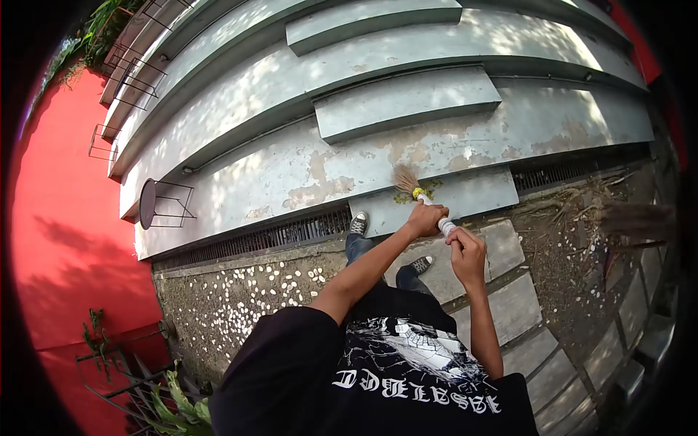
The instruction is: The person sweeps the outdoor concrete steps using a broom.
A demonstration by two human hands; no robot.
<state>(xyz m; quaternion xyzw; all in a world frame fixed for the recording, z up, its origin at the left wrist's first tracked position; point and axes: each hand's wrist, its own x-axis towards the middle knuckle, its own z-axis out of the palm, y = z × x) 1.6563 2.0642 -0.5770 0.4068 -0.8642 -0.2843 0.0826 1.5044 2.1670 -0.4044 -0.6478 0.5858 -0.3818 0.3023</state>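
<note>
A short broom [406, 179] with tan bristles, a yellow band and a white-wrapped handle reaches over the lowest grey step [472, 196]. My left hand [427, 218] is closed around the handle just below the yellow band. Nearer my body, my right hand [469, 252] grips the lower end of the white handle, its fingers wrapped round it. The bristles fan out at the edge of the peeling grey tier above the step. Yellow-green bits [434, 187] lie on the step beside the yellow band.
Grey tiers [407, 102] rise ahead, with a dark drain grate [269, 236] below. A round-topped stool [148, 204] stands left, near a red wall [65, 218]. White pebbles [240, 298] and stone slabs [515, 304] cover the ground; roots and debris [556, 218] lie right.
</note>
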